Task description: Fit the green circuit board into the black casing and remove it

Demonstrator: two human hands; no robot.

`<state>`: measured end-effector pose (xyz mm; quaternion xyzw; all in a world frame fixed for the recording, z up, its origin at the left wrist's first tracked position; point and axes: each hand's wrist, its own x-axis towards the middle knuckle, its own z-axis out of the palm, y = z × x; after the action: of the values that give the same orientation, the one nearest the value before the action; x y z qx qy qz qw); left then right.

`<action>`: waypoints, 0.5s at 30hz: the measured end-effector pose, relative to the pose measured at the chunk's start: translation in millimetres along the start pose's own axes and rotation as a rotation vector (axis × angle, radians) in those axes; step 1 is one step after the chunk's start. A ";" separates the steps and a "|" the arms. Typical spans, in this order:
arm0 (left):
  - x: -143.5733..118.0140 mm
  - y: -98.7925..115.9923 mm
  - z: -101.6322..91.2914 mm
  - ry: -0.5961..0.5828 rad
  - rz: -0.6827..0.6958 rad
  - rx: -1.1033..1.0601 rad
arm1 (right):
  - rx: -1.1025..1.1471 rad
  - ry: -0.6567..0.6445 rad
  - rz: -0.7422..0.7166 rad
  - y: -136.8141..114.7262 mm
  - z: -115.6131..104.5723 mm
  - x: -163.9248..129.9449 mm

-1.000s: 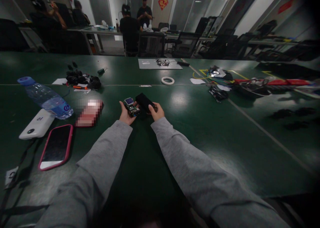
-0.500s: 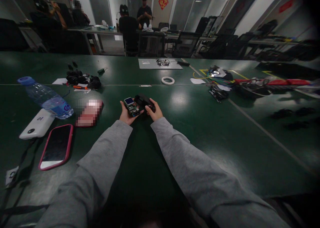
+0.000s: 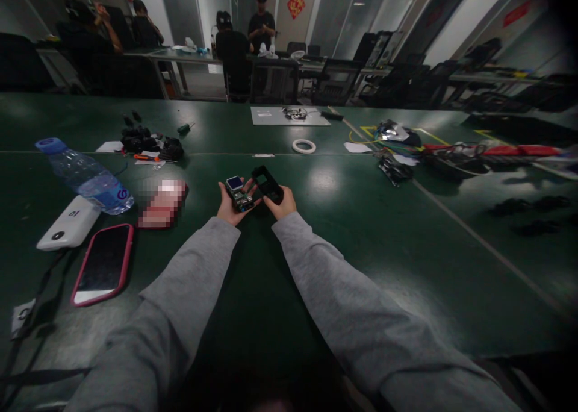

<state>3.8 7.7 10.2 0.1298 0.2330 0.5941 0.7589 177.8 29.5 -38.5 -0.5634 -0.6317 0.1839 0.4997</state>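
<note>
**A:** Head view, over a long dark-green matte table (image 3: 361,231) — grey-sleeved arms reach forward, the left hand (image 3: 227,206) cupped under a small green circuit board with a square blue-grey screen (image 3: 238,193), fingers curled round its lower edge. Where is the other piece?

**B:** Just beside it. The right hand (image 3: 283,204) grips a black plastic casing shell with a rectangular cut-out (image 3: 267,184), fingers closed on its near end, the shell tilted up and almost touching the board. Both are held low over the table's middle.

**A:** Risks from here?

**B:** My judgement only — the shell is hard, smooth plastic held by one end, so it could twist or slip; pressed on askew, it might scrape the exposed components or the little glossy screen. The board rests in an open palm, loosely enough to tip.

**A:** Surroundings?

**B:** At left, a clear ribbed plastic water bottle with a blue cap (image 3: 85,176) lies on its side, near a white rounded power bank (image 3: 67,222) and a pink-edged phone with a glossy black screen (image 3: 103,263). Farther back, a white ring of tape (image 3: 303,146) and a heap of black parts (image 3: 149,144). Other people work at a far table.
</note>
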 end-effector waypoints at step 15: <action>0.9 1.4 -4.6 -0.009 -0.018 -0.089 | -0.350 0.578 0.276 137.1 -198.6 33.0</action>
<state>0.5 8.6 6.8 0.0966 0.2042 0.5965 0.7702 421.1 34.2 -47.6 -0.7491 -0.4043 -0.0279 0.5241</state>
